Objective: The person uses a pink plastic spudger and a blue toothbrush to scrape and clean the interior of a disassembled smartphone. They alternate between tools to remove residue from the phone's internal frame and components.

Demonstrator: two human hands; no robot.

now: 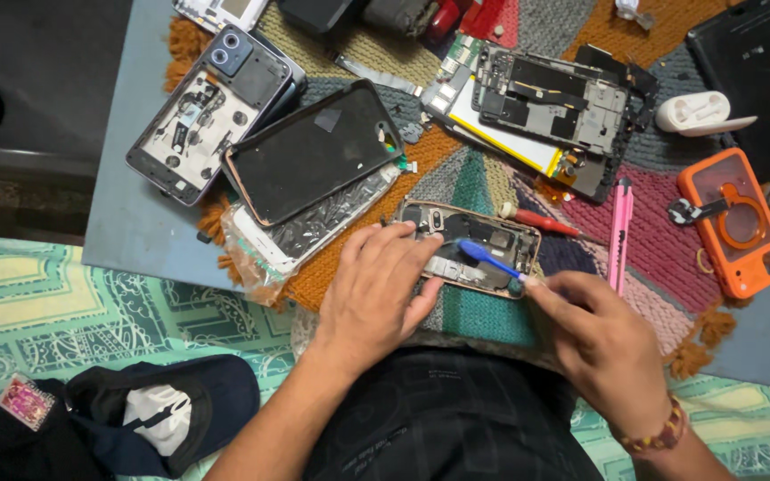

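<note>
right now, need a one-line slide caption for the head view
Left hand steadies an opened phone while the right hand works a blue-tipped tool inside.

Two bare hands working close together, low in the head view.

The left hand [376, 289] is lying palm down with its fingers spread and pointing up and to the right — the forearm is running down toward the lower left. The right hand [603, 334] is reaching in from the lower right, its thumb and forefinger pinching together at the fingertips [536, 285] — the other fingers are curling under the palm. The right wrist is bending slightly and wearing a beaded band. The two hands are sitting near each other, not touching.
</note>
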